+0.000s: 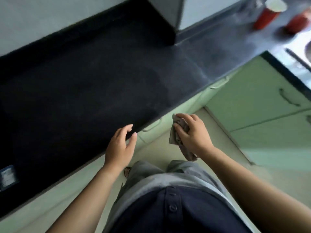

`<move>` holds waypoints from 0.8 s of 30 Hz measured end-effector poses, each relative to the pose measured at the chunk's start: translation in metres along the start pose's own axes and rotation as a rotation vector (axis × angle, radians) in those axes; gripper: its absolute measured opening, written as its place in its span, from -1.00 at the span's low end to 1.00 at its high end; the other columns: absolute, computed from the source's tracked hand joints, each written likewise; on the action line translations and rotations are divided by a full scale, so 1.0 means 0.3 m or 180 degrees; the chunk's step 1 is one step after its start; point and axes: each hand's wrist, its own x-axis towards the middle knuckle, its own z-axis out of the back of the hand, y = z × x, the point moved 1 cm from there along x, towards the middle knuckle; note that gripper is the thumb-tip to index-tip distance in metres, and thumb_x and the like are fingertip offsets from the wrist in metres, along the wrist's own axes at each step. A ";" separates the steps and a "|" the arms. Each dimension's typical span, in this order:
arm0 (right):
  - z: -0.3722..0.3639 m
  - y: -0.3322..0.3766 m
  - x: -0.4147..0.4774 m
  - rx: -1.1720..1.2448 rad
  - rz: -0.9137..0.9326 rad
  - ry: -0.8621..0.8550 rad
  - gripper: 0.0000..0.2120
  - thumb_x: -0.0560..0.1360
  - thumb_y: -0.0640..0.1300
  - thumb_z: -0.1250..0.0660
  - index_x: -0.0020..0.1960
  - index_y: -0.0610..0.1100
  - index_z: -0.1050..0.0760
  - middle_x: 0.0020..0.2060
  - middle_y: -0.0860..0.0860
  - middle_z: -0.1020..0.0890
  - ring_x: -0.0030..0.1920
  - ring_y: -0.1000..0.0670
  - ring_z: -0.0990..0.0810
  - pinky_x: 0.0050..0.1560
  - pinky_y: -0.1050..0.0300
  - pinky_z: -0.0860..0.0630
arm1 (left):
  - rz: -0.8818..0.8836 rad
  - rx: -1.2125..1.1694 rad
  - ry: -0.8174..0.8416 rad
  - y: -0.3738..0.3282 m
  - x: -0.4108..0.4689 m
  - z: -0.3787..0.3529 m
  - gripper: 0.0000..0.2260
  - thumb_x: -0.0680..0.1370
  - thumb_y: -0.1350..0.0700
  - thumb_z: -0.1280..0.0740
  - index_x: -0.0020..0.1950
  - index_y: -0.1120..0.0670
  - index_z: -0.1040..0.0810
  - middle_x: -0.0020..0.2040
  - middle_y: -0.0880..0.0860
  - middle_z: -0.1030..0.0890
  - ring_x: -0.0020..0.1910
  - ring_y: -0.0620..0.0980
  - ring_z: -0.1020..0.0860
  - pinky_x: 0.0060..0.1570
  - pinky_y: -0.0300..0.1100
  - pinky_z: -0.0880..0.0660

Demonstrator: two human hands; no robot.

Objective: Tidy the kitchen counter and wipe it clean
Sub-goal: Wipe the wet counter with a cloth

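A: What are the hands doing?

B: The right hand [191,134] is clenched around a crumpled grey cloth [178,132], held off the front edge of the dark tabletop [80,78], above the floor. A tail of the cloth hangs below the wrist. The left hand [120,147] is open, fingers loosely spread, at the tabletop's front edge; whether it touches the surface is unclear.

A: Any containers?

B: Two, at about one o'clock, far along the tabletop: a red paper cup [269,13] with a white inside, and just beside it a second red container [297,22], too blurred to name. Their contents cannot be made out.

A: Anything else on the tabletop?

B: A small blue-and-white packet [7,177] at nine o'clock.
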 end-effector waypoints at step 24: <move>0.727 -0.697 -0.038 0.0655 -0.1154 -0.1276 -0.74 0.46 -0.06 -0.33 0.15 0.05 -0.50 0.02 0.09 -0.54 0.07 0.10 -0.49 0.10 0.25 -0.35 | -0.1207 0.0129 0.1299 -0.829 0.385 -0.686 -0.74 0.52 -0.09 -0.19 0.15 -0.09 -0.51 0.03 -0.21 -0.54 0.07 -0.23 -0.49 -0.02 -0.43 -0.33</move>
